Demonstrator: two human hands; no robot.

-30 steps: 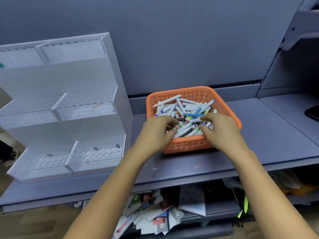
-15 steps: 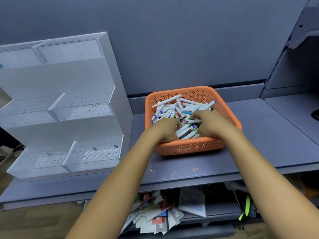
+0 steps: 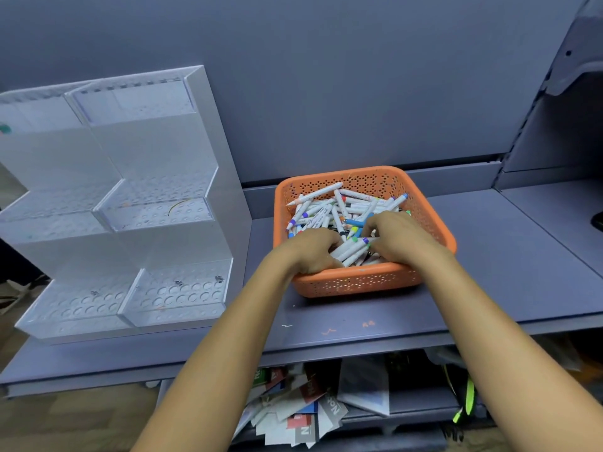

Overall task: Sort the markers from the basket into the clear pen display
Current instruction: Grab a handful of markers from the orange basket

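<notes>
An orange perforated basket sits on the grey shelf, filled with several white markers with coloured caps. Both of my hands are inside its near half. My left hand has its fingers curled into the pile around a bunch of markers. My right hand curls over the same bunch from the right, fingertips on the markers. The clear stepped pen display stands to the left of the basket, its hole grids empty of markers.
The grey shelf runs right of the basket to a side panel. A dark object lies at the far right edge. Below the shelf lies a heap of papers and cards.
Both hands moved from the basket's near rim deeper into the marker pile and closed around a bunch of markers. The basket and display stayed put.
</notes>
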